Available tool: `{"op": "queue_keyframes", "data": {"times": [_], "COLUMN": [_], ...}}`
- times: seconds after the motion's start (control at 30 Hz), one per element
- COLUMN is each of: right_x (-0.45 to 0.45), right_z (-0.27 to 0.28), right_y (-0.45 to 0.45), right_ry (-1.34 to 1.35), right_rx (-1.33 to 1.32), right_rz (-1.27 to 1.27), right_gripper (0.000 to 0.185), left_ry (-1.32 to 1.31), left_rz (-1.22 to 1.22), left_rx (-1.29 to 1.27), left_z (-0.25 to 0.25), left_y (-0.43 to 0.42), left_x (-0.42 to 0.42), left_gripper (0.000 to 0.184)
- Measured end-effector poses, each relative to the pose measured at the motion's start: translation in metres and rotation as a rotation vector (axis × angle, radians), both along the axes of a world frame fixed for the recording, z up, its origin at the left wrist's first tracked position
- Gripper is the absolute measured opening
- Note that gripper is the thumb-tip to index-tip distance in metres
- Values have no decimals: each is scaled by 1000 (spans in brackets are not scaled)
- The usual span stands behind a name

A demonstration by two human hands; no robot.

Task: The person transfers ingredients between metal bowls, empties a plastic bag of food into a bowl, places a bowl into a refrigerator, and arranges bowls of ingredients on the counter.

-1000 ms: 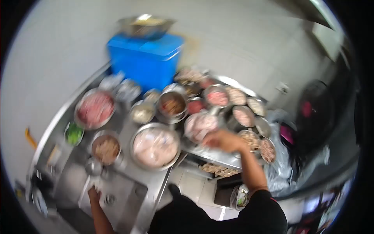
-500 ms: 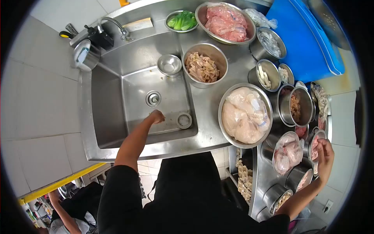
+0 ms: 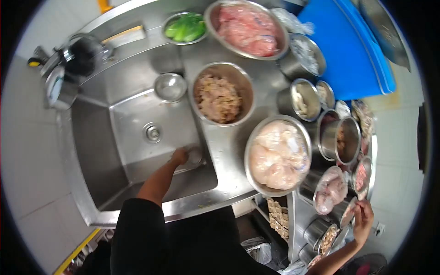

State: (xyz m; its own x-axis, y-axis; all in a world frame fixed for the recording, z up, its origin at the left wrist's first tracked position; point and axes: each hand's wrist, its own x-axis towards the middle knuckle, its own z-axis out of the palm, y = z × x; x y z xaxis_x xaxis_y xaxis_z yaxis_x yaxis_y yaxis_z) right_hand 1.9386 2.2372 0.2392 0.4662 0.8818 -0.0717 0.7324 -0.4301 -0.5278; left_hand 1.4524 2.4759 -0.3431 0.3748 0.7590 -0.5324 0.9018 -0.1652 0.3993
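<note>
1. From where I stand, the left hand [image 3: 180, 156] is down in the sink [image 3: 133, 160], right beside a small round dish [image 3: 195, 156] at its 3 o'clock; blur hides whether they touch. I can't tell if its fingers are apart or together.
2. The drain [image 3: 152, 132] sits at that hand's 10 o'clock, the small metal bowl [image 3: 170, 87] at 12.
3. The right hand [image 3: 363, 221] is over by the crowded bowls, fingers bent, close to the rim of a narrow-looking meat bowl [image 3: 349, 211] at its 10 o'clock. Whether they pinch anything, I can't tell.
4. At that hand's 12 o'clock is the red-meat bowl [image 3: 361, 175]; at 8, the bowl of pale pieces [image 3: 328, 239].
5. On the metal table [image 3: 227, 158], between the hands, stands a wide bowl of plastic-wrapped pale meat [image 3: 278, 156]; a deep bowl of cut meat [image 3: 221, 96] is at its 11 o'clock.
</note>
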Motion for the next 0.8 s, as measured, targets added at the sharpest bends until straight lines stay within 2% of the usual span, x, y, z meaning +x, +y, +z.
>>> {"op": "queue_keyframes", "data": {"times": [0.07,0.13,0.17,0.2,0.23,0.27,0.33,0.37,0.4,0.47,0.53,0.57,0.6,0.63,0.67,0.7,0.73,0.8], "right_x": [-6,-7,-10,-20,-25,-27,-22,-18,-15,-9,-70,-93,-90,-91,-113,-135,-157,-193], "right_z": [-7,-17,-18,-19,-20,-17,-18,-19,-18,-21,11,24,14,8,14,20,22,19], "right_y": [-3,0,-1,8,14,13,10,6,4,2,54,66,70,75,98,120,145,181], "right_ry": [91,136,153,114,140,148,70,44,30,166,116,41,203,84,-31,-13,1,46], "right_rx": [52,74,80,113,96,86,82,111,143,217,144,45,126,158,173,151,152,75], "right_rz": [-56,-58,-81,-45,-64,-92,-66,-54,-28,-107,-24,7,103,229,360,486,612,753], "right_gripper": [11,11,11,11,12,12,8,8,8,7,14,22,8,8,8,6,5,7], "left_ry": [-197,-144,-182,-195,-390,-560,-211,-309,-402,-656,-930,-1057,-1152,-1200,-1409,-1476,-1577,-1688], "left_rz": [245,482,689,660,877,999,1249,1294,1313,1325,1291,1239,1188,1079,989,1100,1081,1056], "left_rx": [-2,-11,-59,-49,-165,-302,-442,-341,-243,-101,-44,-55,-93,-227,-219,-255,-349,-445], "left_z": [5,13,-9,-16,24,-8,45,53,55,79,122,146,165,185,189,250,279,301], "left_y": [12,27,30,35,42,50,77,82,92,136,189,214,239,266,294,293,311,317], "left_x": [-38,-86,-117,-144,-141,-162,-144,-149,-160,-173,-177,-177,-177,-178,-174,-150,-145,-139], "left_gripper": [24,22,22,20,16,19,43,54,49,40,33,31,30,30,30,39,39,39]}}
